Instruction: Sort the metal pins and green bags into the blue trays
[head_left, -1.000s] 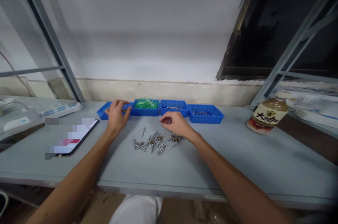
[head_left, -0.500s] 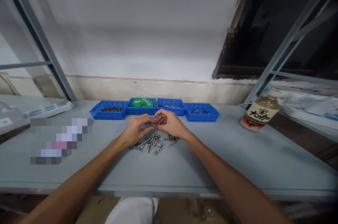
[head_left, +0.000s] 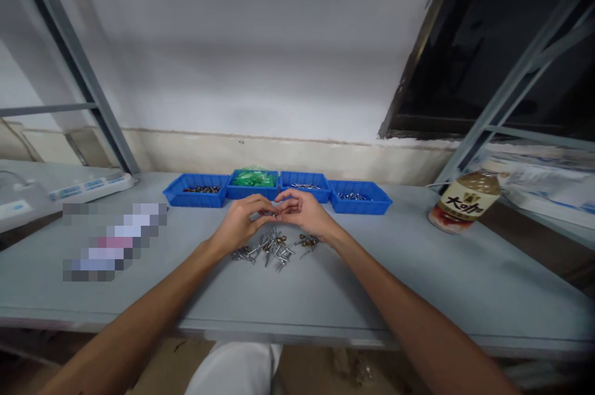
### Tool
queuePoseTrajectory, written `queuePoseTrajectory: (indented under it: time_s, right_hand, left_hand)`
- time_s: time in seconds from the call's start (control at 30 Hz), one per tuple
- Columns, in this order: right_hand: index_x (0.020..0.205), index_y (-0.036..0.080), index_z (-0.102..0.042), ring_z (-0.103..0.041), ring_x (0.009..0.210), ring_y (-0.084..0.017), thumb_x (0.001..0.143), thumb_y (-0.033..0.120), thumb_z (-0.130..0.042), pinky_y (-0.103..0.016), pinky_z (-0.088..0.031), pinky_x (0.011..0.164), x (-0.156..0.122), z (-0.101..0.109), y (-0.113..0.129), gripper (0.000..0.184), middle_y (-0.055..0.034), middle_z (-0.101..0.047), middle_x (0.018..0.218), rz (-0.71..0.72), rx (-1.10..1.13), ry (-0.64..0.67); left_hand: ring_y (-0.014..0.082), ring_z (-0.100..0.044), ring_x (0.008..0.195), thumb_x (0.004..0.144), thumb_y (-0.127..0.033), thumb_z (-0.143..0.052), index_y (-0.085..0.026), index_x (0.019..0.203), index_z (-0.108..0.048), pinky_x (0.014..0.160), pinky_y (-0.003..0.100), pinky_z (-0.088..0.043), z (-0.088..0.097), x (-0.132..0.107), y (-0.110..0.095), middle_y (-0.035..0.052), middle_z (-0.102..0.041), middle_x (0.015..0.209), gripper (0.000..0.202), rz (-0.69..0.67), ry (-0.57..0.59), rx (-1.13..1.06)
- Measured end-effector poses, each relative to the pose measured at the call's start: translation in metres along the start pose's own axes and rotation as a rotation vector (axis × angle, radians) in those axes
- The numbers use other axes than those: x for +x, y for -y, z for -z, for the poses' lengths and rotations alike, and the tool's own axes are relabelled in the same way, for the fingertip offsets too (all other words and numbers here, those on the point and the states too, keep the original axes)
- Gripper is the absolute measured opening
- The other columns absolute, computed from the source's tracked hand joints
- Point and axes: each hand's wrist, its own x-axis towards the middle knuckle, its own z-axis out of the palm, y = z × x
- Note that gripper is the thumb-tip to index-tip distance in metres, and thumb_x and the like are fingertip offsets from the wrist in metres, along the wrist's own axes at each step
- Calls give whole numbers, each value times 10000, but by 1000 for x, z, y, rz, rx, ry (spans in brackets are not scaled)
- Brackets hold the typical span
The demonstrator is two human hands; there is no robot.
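Grey table — L hand & R hand meet, both pinching sm. part, blurred, nr metal pins.

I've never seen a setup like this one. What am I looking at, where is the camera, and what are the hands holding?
There is no machine: these are a person's bare left hand and right hand, filmed by a camera worn on the head, looking forward and down. On the grey table lies a loose pile of small metal pieces, silver and brass-coloured. Behind it stand four blue trays in a row; the second from the left holds green items. A labelled bottle stands at the right. The hands meet near the pile; their fingers seem to pinch something too small to identify.
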Motion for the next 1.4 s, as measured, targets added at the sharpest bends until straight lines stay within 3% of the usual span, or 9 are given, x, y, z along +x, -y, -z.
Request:
queuePoseTrajectory:
  time_s: [0.2,0.4,0.6,0.77,1.0,1.17,1.3,1.4]
  right_hand:
    - [950,183,-620,-654,718,-128,620,223,-799,-312,-480,805,0,-4,1,378,11,-694,739,-58,128,-64]
    - [958,171,-608,-604,639,-99,560,181,-828,-255,-446,691,-1,-5,-2,455,36,-660,667,-188,311,-61]
    - [932,196,-564,-602,649,-90,524,82,-815,-220,-436,640,-1,-7,-8,493,36,-653,728,-323,617,-13]
    - [872,209,-566,-602,659,-91,494,43,-810,-220,-466,633,0,-11,-9,480,33,-653,789,-359,699,-35]
    - [858,188,-592,-603,686,-109,545,173,-836,-262,-474,709,1,-9,-2,397,17,-650,735,-271,510,-118]
    - [836,175,-615,-556,609,-93,577,241,-808,-224,-414,570,1,1,-2,329,27,-618,677,-235,151,-149]
    - [844,157,-668,-584,650,-113,601,214,-764,-248,-445,615,-1,9,2,267,4,-644,705,-179,-136,10]
    - [847,151,-697,-618,706,-139,599,185,-752,-287,-478,708,-3,12,6,256,-26,-692,755,-127,-303,167]
  left_hand:
    - [154,-640,824,853,-273,-657,-183,846,-681,774,283,-508,1,0,-1,46,-693,862,94,-26,-89,6]
    - [150,-630,799,868,-239,-634,-187,812,-693,745,281,-511,0,0,-6,48,-695,852,97,-45,-68,-1]
    - [160,-626,812,889,-240,-601,-194,811,-705,750,303,-518,-2,1,-14,62,-699,878,138,-69,-97,16]
    - [164,-625,816,901,-231,-580,-191,842,-699,765,311,-509,-3,0,-13,64,-706,873,138,-92,-103,29]
    - [167,-634,827,893,-267,-596,-187,848,-666,779,309,-511,-1,1,-3,55,-694,863,115,-16,-165,80]
    - [184,-610,827,863,-260,-623,-188,840,-649,783,314,-489,31,-2,25,43,-681,842,80,113,-314,323]
    - [226,-592,895,853,-267,-602,-191,866,-647,845,362,-447,66,-8,48,61,-685,906,90,347,-463,562]
    - [296,-540,1019,829,-317,-623,-208,977,-657,876,435,-387,77,-11,54,88,-670,1029,186,522,-485,722]
